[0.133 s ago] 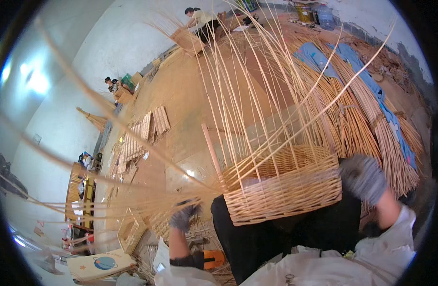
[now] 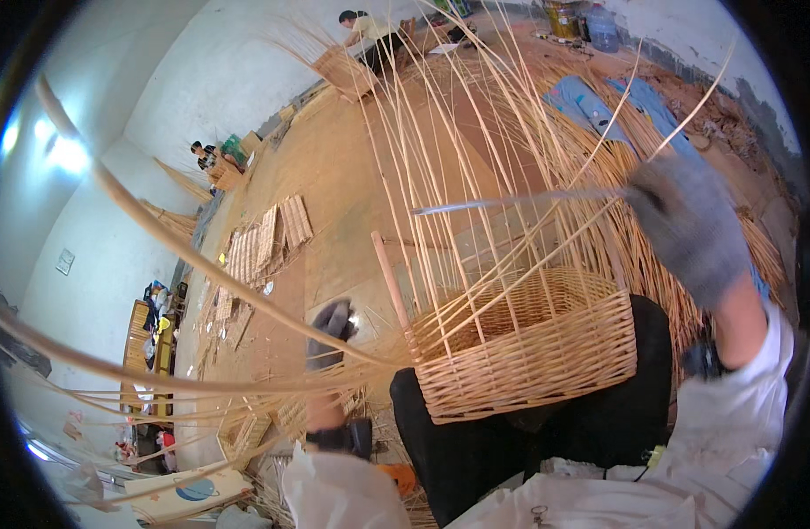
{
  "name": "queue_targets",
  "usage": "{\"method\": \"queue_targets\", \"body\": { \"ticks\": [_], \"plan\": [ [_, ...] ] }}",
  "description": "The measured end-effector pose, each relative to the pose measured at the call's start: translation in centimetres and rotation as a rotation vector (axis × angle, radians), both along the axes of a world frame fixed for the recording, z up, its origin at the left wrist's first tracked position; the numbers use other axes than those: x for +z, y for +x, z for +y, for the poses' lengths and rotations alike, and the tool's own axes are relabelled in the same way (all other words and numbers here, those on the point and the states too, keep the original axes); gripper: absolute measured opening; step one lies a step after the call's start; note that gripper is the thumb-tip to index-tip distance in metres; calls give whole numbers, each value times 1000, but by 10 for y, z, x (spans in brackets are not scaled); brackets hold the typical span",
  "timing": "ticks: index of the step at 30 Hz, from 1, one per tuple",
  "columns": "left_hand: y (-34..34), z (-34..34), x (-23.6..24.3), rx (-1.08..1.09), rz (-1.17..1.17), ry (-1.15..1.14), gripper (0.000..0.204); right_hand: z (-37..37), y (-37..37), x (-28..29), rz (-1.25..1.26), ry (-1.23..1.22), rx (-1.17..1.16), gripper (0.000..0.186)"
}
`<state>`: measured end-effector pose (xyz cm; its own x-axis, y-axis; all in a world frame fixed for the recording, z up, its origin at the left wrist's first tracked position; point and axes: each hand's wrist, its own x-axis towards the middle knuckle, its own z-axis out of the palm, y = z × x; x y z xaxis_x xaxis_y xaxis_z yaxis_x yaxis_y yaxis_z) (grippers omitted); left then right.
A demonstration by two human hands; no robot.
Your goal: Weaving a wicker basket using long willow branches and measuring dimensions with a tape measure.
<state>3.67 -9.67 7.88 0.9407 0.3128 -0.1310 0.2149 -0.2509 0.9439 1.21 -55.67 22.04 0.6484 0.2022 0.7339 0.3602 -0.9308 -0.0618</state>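
Note:
A wicker basket (image 2: 528, 375) with a rectangular woven body rests across my black-trousered lap. Long upright stakes (image 2: 458, 194) rise from it, and more bend out to the left. My right hand (image 2: 691, 229), in a grey glove, is raised above the basket's right end, closed on a thin metal rod (image 2: 511, 203) that points left across the stakes. My left hand (image 2: 330, 335), gloved too, is off the basket's left corner, behind the leftward-bent stakes (image 2: 272, 383). Its fingers are curled; what lies in them, if anything, is hidden.
Bundles of wicker rods (image 2: 634, 203) under a blue cloth (image 2: 590, 110) lie at the right. Woven panels (image 2: 259, 238) lie on the floor to the left. One person (image 2: 374, 40) works at the back beside another basket (image 2: 343, 75); another person (image 2: 215, 159) sits farther left.
My right hand has risen from beside the basket's right end, and the metal rod now shows in it. My left hand has moved up and slightly left. The basket stays on my lap.

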Motion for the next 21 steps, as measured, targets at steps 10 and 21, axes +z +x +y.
{"method": "queue_targets", "body": {
  "ticks": [10, 21],
  "plan": [
    [103, -21, 25, -249, -83, -292, 30, 121, 166, -38, 819, -524, 117, 21],
    [105, -29, 52, -169, 57, 202, 25, -25, 195, -30, 838, -754, 245, 24]
  ]
}}
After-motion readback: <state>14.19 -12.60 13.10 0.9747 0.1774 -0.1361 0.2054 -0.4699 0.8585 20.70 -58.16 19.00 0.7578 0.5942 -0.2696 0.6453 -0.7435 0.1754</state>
